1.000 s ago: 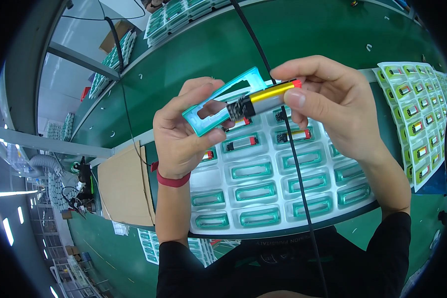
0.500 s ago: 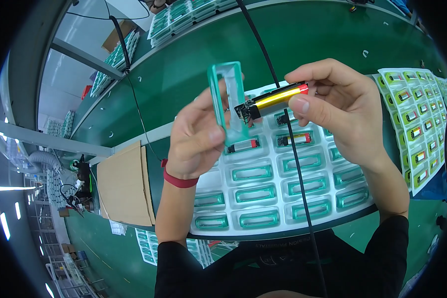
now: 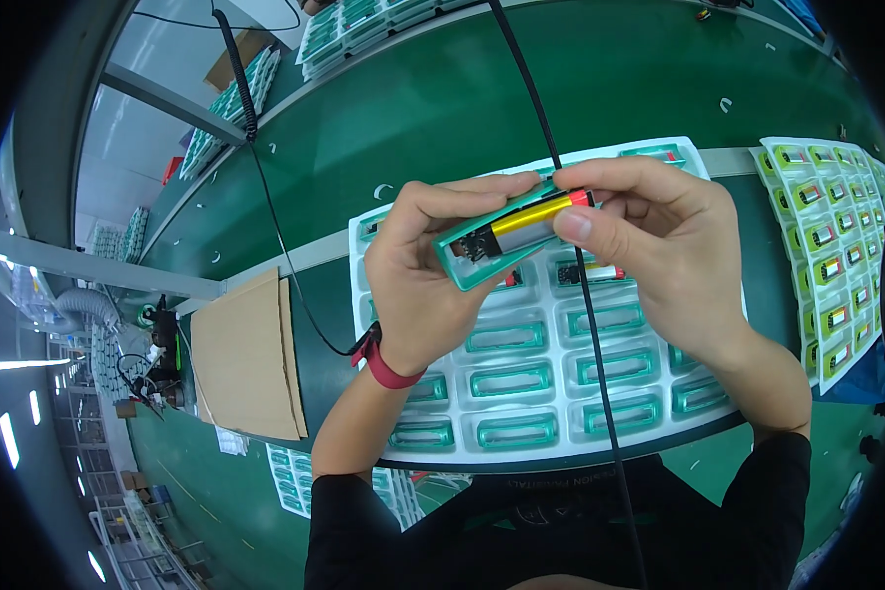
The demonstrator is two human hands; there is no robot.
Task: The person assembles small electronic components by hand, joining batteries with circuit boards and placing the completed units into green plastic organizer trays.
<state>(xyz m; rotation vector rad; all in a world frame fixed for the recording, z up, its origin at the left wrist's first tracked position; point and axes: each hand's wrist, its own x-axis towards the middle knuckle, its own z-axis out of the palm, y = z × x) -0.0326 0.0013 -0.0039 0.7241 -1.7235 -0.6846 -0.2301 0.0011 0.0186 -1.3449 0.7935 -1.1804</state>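
Note:
My left hand (image 3: 428,261) is closed around a translucent teal plastic casing (image 3: 465,280), tilted above the tray. Between thumb and fingers my right hand (image 3: 659,231) pinches the red end of a battery assembly (image 3: 531,224), a silver and yellow cell with black parts at its other end. That black end lies inside the casing, while the red end sits at the casing's far right end under my right fingers. Below both hands is a white moulded tray (image 3: 462,408) with teal casings in its pockets; a few of them near my hands hold battery assemblies.
A black cable (image 3: 600,374) hangs down across the tray. To the right stands a tray of yellow-green casings with batteries (image 3: 821,265). Brown cardboard (image 3: 246,359) lies at the left. Stacked trays (image 3: 374,34) stand beyond the green bench (image 3: 659,88). A thin cord reaches my left wristband (image 3: 393,372).
The casing has turned from upright to slanted, and the battery assembly has moved into it. My hands have come closer together.

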